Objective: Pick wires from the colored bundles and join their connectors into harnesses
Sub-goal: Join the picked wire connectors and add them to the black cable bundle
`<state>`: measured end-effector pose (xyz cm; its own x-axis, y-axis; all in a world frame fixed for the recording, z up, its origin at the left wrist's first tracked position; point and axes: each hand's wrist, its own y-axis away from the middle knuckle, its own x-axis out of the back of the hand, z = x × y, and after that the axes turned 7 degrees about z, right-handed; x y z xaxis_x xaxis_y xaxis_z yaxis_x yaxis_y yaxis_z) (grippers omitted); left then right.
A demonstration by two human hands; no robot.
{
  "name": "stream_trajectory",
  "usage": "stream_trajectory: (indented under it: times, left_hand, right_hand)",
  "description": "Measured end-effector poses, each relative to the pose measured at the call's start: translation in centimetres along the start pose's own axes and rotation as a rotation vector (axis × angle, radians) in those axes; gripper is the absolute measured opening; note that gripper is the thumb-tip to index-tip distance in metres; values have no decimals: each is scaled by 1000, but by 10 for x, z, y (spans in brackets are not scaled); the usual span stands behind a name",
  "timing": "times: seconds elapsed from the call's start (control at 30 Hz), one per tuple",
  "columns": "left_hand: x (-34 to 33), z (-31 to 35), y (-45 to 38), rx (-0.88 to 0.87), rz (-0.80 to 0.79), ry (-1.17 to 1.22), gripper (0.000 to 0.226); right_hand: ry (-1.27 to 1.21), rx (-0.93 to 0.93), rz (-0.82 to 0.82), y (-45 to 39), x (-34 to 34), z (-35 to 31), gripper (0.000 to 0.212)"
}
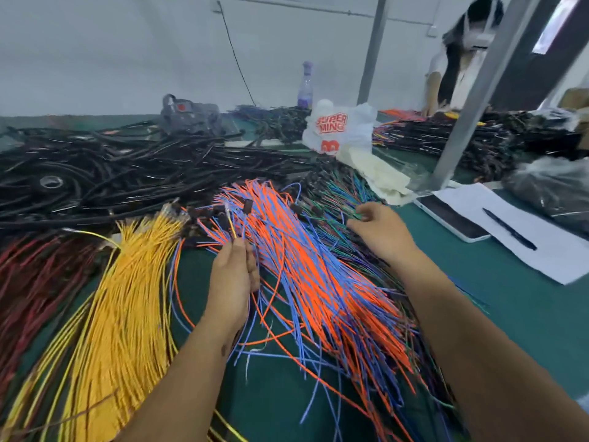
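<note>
At the far left the dark red wire bundle [35,275] runs off the frame edge and is smeared by motion blur, so its connectors cannot be made out. The yellow wire bundle [121,314] beside it is also cut off at the bottom. Four coloured bundles lie fanned on the green table [510,288], with a heap of black harnesses [111,173] beyond the fingertips.

The left hand [234,275] is curled around a few picked wires [237,231], a yellow one and blue ones among them, that rise from its fingertips; how many it holds cannot be counted. Just right of those fingers spreads the orange and blue wire bundle [318,275], its small dark connectors at the far end blurred.

The right hand [379,231] has its fingers bent down into the green and purple wire bundle [347,199], the tips touching wires; whether they pinch one cannot be told. Right of it lie one tablet [452,218], one paper sheet [522,231] and one pen [510,229]
</note>
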<state>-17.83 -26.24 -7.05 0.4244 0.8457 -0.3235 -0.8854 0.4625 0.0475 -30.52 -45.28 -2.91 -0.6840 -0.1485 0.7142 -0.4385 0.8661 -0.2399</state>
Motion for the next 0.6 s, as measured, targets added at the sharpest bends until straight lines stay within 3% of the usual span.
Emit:
stream_trajectory:
  times: [0.13,0.33,0.47,0.6]
  left_hand:
    - [0,3,4,-31,-27,-65,33]
    - [2,1,2,-46,-55,-66,32]
    - [3,-2,-1,-41,-47,-44,32]
    - [3,-5,-5,-25,-34,-12,32]
  right_hand:
    - [193,82,-101,1,-15,7,22]
    - [356,219,13,6,-24,-5,41]
    - [416,239,112,4,-18,-11,28]
    - [327,192,246,1,-2,-14,27]
